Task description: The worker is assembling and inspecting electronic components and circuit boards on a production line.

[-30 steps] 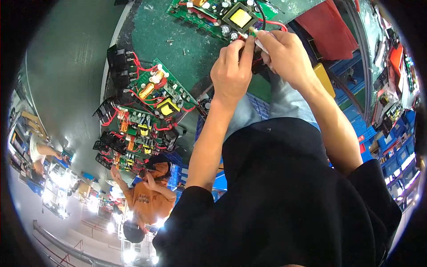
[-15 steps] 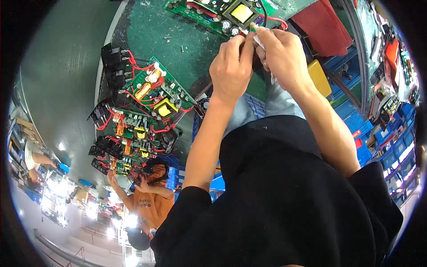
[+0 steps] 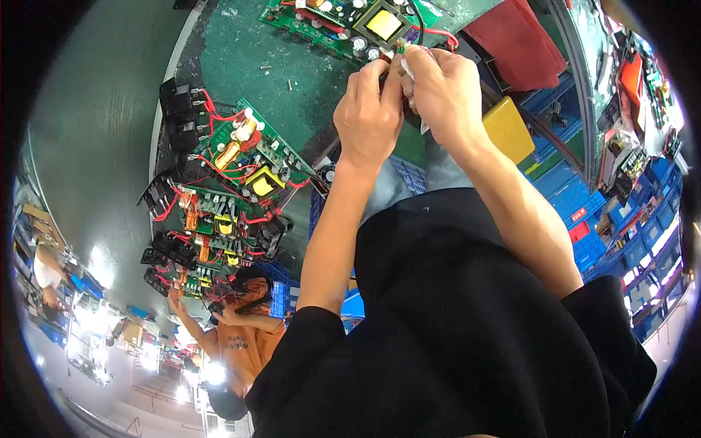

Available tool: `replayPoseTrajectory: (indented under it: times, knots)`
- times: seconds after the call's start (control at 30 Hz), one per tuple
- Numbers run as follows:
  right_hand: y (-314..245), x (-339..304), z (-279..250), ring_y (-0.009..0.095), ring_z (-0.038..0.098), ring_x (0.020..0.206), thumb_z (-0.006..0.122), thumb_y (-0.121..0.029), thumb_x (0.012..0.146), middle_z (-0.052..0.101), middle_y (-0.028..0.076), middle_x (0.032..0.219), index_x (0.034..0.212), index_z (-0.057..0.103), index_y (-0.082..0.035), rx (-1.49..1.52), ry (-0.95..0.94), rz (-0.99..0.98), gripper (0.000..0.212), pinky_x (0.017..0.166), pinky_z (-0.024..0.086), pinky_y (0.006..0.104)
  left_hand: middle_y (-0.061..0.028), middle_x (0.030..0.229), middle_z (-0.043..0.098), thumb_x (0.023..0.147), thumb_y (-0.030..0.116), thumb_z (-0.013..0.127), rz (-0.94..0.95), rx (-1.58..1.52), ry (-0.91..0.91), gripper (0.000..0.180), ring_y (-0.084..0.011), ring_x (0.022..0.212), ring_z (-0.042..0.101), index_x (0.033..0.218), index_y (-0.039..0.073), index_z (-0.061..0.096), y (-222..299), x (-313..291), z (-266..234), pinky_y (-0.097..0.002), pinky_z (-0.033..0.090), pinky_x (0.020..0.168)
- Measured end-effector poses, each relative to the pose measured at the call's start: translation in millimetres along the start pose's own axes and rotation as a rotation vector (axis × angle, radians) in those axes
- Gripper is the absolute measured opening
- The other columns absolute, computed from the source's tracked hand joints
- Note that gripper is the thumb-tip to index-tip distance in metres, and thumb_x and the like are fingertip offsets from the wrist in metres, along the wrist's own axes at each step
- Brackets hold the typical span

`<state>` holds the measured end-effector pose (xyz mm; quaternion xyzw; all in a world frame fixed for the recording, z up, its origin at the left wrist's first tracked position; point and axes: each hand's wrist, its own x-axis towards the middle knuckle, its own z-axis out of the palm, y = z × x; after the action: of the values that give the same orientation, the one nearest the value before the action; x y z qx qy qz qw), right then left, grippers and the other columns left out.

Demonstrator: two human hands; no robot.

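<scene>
At the near edge of a green circuit board point(image 3: 310, 29), my two hands meet. My left hand point(image 3: 370, 117) is closed, its fingers curled and the tips pressed together beside my right hand; what they pinch is hidden. My right hand point(image 3: 444, 91) is closed around something white and crumpled point(image 3: 407, 68), perhaps tissue or wrapping. A small green and yellowish tip point(image 3: 400, 48) shows at its fingertips, too small to name. Just beyond them on the board sits a transformer point(image 3: 382, 25) with a yellow middle, along with a black cable and red wires.
Several wired circuit boards point(image 3: 266, 150) with black sockets line the bench's left side. Small metal bits point(image 3: 289, 85) lie on the green bench top point(image 3: 241, 51). At right are a red cloth point(image 3: 515, 44), a yellow bin point(image 3: 510, 131) and blue crates. A co-worker in orange point(image 3: 248, 343) handles boards at lower left.
The whole view has shifted slightly, so the scene sits a little further left. My hands stay together at the board's edge, with little visible change in grip.
</scene>
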<state>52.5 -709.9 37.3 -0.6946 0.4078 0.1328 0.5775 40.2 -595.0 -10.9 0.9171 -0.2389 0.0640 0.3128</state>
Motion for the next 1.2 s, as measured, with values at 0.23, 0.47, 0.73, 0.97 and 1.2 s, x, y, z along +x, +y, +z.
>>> replayPoseTrajectory:
  times: [0.23,0.47,0.73,0.97,1.2]
  knots:
    - [-4.4,1.9,0.6,0.011,0.050,0.049,0.053,-0.024,0.090,0.056,0.005,0.057,0.070,0.060,0.003,-0.015,0.006,0.000,0.034,0.048,0.041,0.0284,-0.0049,0.099,0.056,0.073,0.003,0.067,-0.005,-0.010,0.001,0.030,-0.0213,0.077,0.059,0.103,0.005,0.067,0.5,0.9,0.7,-0.0305,0.053,0.060]
    - [-0.8,0.9,4.0,0.007,0.042,0.048,0.056,-0.020,0.093,0.052,-0.001,0.060,0.078,0.060,0.001,0.224,-0.014,0.070,0.026,0.045,0.033,0.0236,-0.0056,0.099,0.056,0.071,0.002,0.067,-0.007,-0.026,0.014,0.031,-0.0220,0.079,0.059,0.102,0.004,0.066,-0.4,0.7,1.8,-0.0307,0.053,0.061]
    - [-3.8,0.0,4.5,0.007,0.043,0.047,0.057,-0.019,0.093,0.052,0.000,0.060,0.082,0.061,0.002,0.301,0.010,0.101,0.024,0.044,0.033,0.0232,-0.0066,0.101,0.056,0.069,0.001,0.067,-0.003,-0.060,0.005,0.034,-0.0245,0.083,0.060,0.103,0.003,0.066,-0.5,1.7,0.9,-0.0324,0.053,0.064]
    - [-2.4,-2.3,6.0,0.007,0.043,0.047,0.057,-0.019,0.092,0.052,0.000,0.060,0.084,0.060,0.003,0.370,0.006,0.096,0.024,0.044,0.033,0.0229,-0.0062,0.101,0.055,0.068,0.002,0.067,-0.012,-0.064,-0.013,0.040,-0.0237,0.081,0.059,0.108,0.003,0.065,-0.2,1.9,-0.6,-0.0327,0.053,0.063]
    - [-1.2,-10.0,10.5,0.006,0.042,0.049,0.057,-0.018,0.092,0.052,-0.001,0.061,0.080,0.059,0.002,0.363,0.027,0.106,0.023,0.045,0.032,0.0227,-0.0071,0.103,0.056,0.070,0.004,0.066,0.004,-0.076,0.000,0.035,-0.0251,0.083,0.060,0.105,0.002,0.065,-3.0,0.5,-1.0,-0.0333,0.053,0.063]
